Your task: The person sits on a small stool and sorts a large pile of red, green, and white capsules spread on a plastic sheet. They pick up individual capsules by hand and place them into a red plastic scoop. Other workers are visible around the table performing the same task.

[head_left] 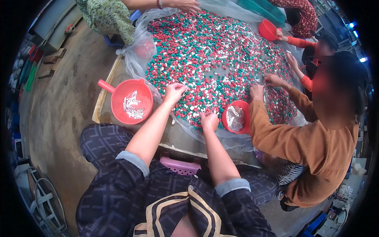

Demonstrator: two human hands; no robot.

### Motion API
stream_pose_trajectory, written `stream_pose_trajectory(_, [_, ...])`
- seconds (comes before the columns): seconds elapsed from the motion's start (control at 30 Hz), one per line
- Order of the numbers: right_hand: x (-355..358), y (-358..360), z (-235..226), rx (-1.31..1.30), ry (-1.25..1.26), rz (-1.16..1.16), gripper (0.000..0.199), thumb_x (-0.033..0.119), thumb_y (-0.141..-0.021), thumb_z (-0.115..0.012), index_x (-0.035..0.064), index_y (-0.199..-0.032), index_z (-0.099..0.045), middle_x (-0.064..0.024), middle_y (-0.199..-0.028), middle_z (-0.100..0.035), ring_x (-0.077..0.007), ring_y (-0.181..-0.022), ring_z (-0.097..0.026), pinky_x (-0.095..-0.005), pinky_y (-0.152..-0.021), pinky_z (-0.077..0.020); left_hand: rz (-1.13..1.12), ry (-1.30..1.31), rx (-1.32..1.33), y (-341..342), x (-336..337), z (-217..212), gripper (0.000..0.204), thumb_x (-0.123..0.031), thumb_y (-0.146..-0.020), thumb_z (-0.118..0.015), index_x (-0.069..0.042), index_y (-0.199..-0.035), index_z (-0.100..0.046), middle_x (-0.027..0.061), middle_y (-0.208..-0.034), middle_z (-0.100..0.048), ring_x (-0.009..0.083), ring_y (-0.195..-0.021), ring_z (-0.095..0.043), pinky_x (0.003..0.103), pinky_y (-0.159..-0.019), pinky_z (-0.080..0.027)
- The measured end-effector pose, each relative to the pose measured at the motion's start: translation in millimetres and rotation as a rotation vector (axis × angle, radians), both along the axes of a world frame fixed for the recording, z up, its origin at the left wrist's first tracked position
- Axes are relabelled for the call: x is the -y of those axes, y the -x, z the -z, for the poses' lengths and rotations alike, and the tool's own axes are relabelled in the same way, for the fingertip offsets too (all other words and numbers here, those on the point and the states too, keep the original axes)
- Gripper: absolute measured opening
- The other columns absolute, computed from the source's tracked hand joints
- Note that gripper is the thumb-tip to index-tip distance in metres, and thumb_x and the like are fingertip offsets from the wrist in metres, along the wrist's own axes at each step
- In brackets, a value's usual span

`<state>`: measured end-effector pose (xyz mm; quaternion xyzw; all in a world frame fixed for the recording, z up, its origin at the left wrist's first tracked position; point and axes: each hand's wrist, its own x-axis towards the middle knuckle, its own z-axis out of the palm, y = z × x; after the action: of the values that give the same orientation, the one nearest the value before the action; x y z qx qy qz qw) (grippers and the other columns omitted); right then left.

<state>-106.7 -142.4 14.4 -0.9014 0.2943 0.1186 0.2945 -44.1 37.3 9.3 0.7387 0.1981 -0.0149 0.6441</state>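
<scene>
Right hand point(209, 120) and left hand point(174, 92) on red-green pieces point(205, 51)

Your left hand point(174, 92) and right hand point(209, 120) curl fingertips into the pieces point(205, 51), hiding any grasp; single pieces are too small to identify.

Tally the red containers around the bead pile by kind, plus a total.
Red scoop with handle, holding white pieces: 1
Red bowl near the right hand: 1
Red bowl at the far edge: 1
Total: 3
</scene>
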Motion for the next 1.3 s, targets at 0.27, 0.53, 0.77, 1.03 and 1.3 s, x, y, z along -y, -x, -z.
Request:
stream_pose_trajectory(0.27, [25.5, 8.2, -18.4, -0.009, -0.908, 0.273, 0.017, 0.020, -0.081, -0.072, 0.0088, -0.082, -0.059, 0.0058, -0.058, -0.048, -0.0031, -0.044, -0.036, -0.0203, -0.038, -0.0218, 0.202, -0.630, -0.181, -11.4, 18.7, -19.6, 0.024, -0.027, -0.071, -0.077, -0.018, -0.092, -0.073, 0.0091, -0.086, -0.070, 0.0250, -0.084, -0.066, 0.039, -0.077, -0.052])
stream_pose_trajectory(0.53, [51.5, 16.6, -4.8, 0.012, -1.295, 0.447, 0.007, 0.005, -0.072, -0.056, 0.0108, -0.075, -0.052, -0.0005, -0.065, -0.052, -0.0111, -0.050, -0.050, -0.0221, -0.039, -0.0289, 0.138, -0.134, -0.046, -9.6, -21.6, 25.8, 0.018, -0.017, -0.067, -0.070, -0.004, -0.079, -0.070, 0.0059, -0.070, -0.068, 0.0123, -0.066, -0.063, 0.027, -0.061, -0.049])
stream_pose_trajectory(0.77, [47.6, 17.0, -12.0, 0.172, -1.398, 0.330, 0.008, 0.006, -0.070, -0.051, 0.0096, -0.077, -0.050, -0.0073, -0.073, -0.061, -0.0194, -0.060, -0.060, -0.0263, -0.042, -0.0363, 0.131, 0.301, -0.137, -29.9, -40.9, -8.5, 0.018, -0.013, -0.083, -0.050, 0.000, -0.091, -0.060, 0.0066, -0.075, -0.064, 0.0183, -0.062, -0.061, 0.032, -0.058, -0.048])
stream_pose_trajectory(1.03, [37.0, 26.0, 2.1, 0.191, -0.036, -0.200, 0.027, 0.034, -0.076, -0.073, 0.0093, -0.083, -0.066, -0.0145, -0.074, -0.066, -0.0320, -0.073, -0.065, -0.0437, -0.066, -0.0489, 0.471, -0.863, 0.042, -16.1, -10.7, -17.3, 0.025, -0.027, -0.086, -0.062, -0.012, -0.106, -0.062, 0.0130, -0.094, -0.067, 0.0320, -0.089, -0.064, 0.043, -0.075, -0.050])
stream_pose_trajectory(1.3, [36.9, 21.2, -6.3, 0.192, -0.314, -0.099, 0.017, 0.021, -0.078, -0.069, 0.0063, -0.083, -0.062, -0.0096, -0.074, -0.066, -0.0178, -0.064, -0.063, -0.0332, -0.050, -0.0461, 0.370, -0.279, -0.078, -21.2, -21.7, -24.7, 0.020, -0.026, -0.083, -0.068, -0.006, -0.083, -0.066, 0.0041, -0.072, -0.065, 0.0194, -0.072, -0.065, 0.032, -0.063, -0.051])
